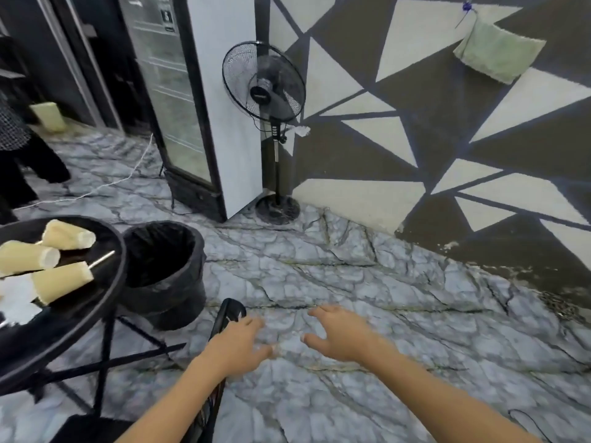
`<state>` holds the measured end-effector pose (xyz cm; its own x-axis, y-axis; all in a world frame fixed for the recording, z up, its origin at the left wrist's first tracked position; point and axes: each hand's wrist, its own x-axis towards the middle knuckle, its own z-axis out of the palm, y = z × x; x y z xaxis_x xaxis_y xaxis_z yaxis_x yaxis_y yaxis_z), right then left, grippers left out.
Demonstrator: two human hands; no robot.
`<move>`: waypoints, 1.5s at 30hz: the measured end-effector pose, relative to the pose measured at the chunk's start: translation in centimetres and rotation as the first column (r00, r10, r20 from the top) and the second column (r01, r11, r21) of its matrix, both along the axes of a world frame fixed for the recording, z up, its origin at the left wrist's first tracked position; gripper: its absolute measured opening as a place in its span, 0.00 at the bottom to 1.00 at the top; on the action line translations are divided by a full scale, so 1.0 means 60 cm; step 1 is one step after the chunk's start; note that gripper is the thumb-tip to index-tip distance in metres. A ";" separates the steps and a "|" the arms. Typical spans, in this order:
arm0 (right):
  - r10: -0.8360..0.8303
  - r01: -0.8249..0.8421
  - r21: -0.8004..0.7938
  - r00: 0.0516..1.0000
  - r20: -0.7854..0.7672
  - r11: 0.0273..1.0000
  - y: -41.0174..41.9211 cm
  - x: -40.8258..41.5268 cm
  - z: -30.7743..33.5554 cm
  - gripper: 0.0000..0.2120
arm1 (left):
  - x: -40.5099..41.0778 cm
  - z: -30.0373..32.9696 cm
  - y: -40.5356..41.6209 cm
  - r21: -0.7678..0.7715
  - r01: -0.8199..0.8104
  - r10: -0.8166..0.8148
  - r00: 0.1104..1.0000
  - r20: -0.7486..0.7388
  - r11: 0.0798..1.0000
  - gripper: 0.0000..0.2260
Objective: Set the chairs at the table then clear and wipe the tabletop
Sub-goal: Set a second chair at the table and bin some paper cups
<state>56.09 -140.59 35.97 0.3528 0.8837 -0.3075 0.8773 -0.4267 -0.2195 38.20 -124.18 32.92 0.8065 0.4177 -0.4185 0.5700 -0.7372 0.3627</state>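
Chair: black, thin curved frame; we see only the top of its back and a blurred stretch lower down, low in the view just right of the table, mostly behind our left forearm.

Table: round, black, dark glossy top with a raised rim, crossed black legs beneath; at the left edge of the view.

On the table: three pale yellow cups lying on their sides, one with a straw poking out; white paper near the rim.

Left hand: fingers spread and relaxed, holding nothing, over the chair back; we cannot tell whether it touches.

Right hand: fingers spread, holding nothing, above the floor, near the left hand.

Bin: black, lined with a black bag, just beside the table.

Beyond: marbled grey floor; standing fan against the wall; glass-door fridge; green cloth hanging on the patterned wall.
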 end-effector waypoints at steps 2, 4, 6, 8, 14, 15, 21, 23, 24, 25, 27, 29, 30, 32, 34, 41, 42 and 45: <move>0.068 -0.068 -0.014 0.998 -0.001 0.998 0.052 0.016 -0.023 0.31 | -0.005 -0.020 0.032 -0.010 -0.066 0.066 0.998 0.012 0.998 0.34; 0.126 -0.127 -0.034 0.992 -0.019 0.991 0.101 0.029 -0.045 0.31 | -0.017 -0.036 0.057 -0.033 -0.135 0.135 0.991 0.008 0.990 0.37; 0.185 -0.187 -0.047 0.982 -0.039 0.981 0.145 0.040 -0.067 0.31 | -0.028 -0.056 0.082 -0.054 -0.204 0.205 0.979 0.000 0.977 0.48; 0.253 -0.254 -0.044 0.967 -0.039 0.966 0.185 0.052 -0.085 0.30 | -0.038 -0.084 0.106 -0.054 -0.265 0.263 0.964 -0.040 0.963 0.48; 0.461 -0.465 -0.048 0.884 -0.078 0.884 0.328 0.088 -0.185 0.27 | -0.056 -0.208 0.164 -0.050 -0.447 0.438 0.889 -0.133 0.893 0.37; 0.493 -0.498 -0.044 0.866 -0.081 0.866 0.352 0.092 -0.209 0.27 | -0.058 -0.231 0.170 -0.054 -0.482 0.473 0.871 -0.132 0.874 0.34; 0.672 -0.680 -0.081 0.733 -0.102 0.729 0.454 0.079 -0.351 0.27 | -0.083 -0.371 0.173 -0.096 -0.654 0.641 0.755 -0.138 0.750 0.29; 0.720 -0.730 -0.097 0.683 -0.124 0.676 0.481 0.058 -0.398 0.27 | -0.093 -0.405 0.172 -0.113 -0.699 0.683 0.715 -0.149 0.706 0.29; 0.740 -0.752 -0.100 0.659 -0.132 0.651 0.494 0.045 -0.420 0.28 | -0.099 -0.423 0.174 -0.116 -0.715 0.700 0.699 -0.149 0.689 0.28; 0.759 -0.772 -0.105 0.636 -0.140 0.627 0.505 0.032 -0.442 0.29 | -0.105 -0.438 0.176 -0.115 -0.728 0.713 0.685 -0.145 0.676 0.27; 0.782 -0.797 -0.099 0.604 -0.150 0.596 0.528 0.004 -0.483 0.29 | -0.117 -0.469 0.186 -0.106 -0.749 0.735 0.663 -0.144 0.655 0.25; 0.789 -0.807 -0.106 0.590 -0.171 0.581 0.550 -0.023 -0.525 0.30 | -0.132 -0.499 0.196 -0.109 -0.767 0.751 0.641 -0.156 0.632 0.23; 0.792 -0.812 -0.101 0.584 -0.177 0.575 0.561 -0.036 -0.547 0.29 | -0.141 -0.515 0.201 -0.110 -0.776 0.761 0.631 -0.152 0.621 0.24; 0.798 -0.820 -0.097 0.572 -0.190 0.565 0.579 -0.064 -0.587 0.29 | -0.163 -0.552 0.209 -0.122 -0.798 0.782 0.603 -0.161 0.590 0.32; 0.812 -0.835 -0.097 0.549 -0.200 0.541 0.592 -0.091 -0.627 0.28 | -0.182 -0.590 0.214 -0.147 -0.810 0.796 0.585 -0.156 0.567 0.39; 0.857 -0.899 -0.142 0.439 -0.270 0.415 0.608 -0.162 -0.771 0.31 | -0.219 -0.725 0.199 -0.251 -0.819 0.811 0.562 -0.165 0.517 0.23; 0.870 -0.909 -0.145 0.416 -0.264 0.390 0.606 -0.166 -0.787 0.31 | -0.224 -0.737 0.192 -0.278 -0.820 0.817 0.554 -0.160 0.501 0.23; 0.902 -0.925 -0.146 0.376 -0.214 0.351 0.600 -0.174 -0.817 0.34 | -0.237 -0.762 0.175 -0.310 -0.817 0.838 0.537 -0.102 0.486 0.24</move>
